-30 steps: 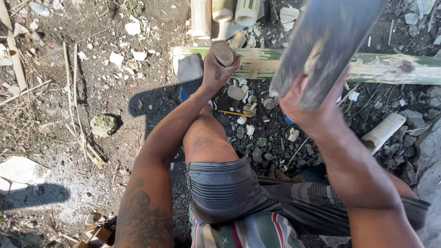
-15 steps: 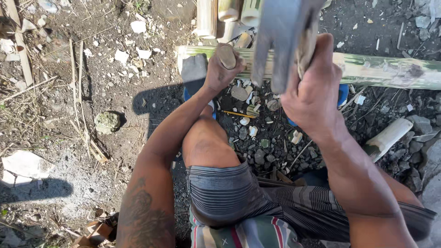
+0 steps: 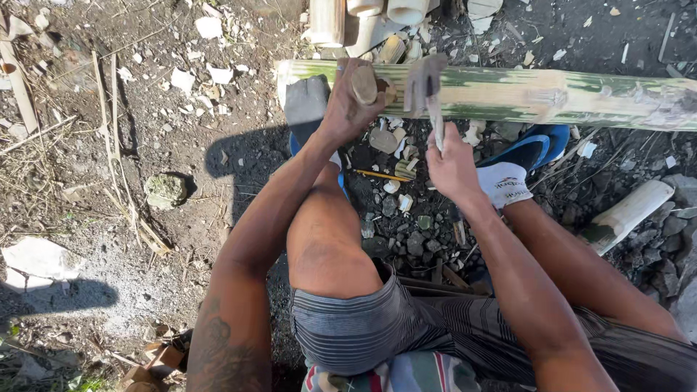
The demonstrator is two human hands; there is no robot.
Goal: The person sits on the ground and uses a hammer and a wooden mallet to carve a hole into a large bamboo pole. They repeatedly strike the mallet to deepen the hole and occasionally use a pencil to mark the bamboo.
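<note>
A long green bamboo pole lies across the ground ahead of me. My left hand grips a short round wooden piece held upright against the pole near its left end. My right hand is closed on the handle of a broad chopping blade, whose edge rests down on the pole just right of the wooden piece. My feet in socks and blue sandals sit below the pole.
Cut bamboo sections stand beyond the pole. Another bamboo piece lies at the right. Chips, stones and a yellow pencil litter the dirt between my legs. A mossy stone lies to the left.
My right hand swung the blade down from high near the camera onto the pole. The left hand kept holding the wooden piece in place.
</note>
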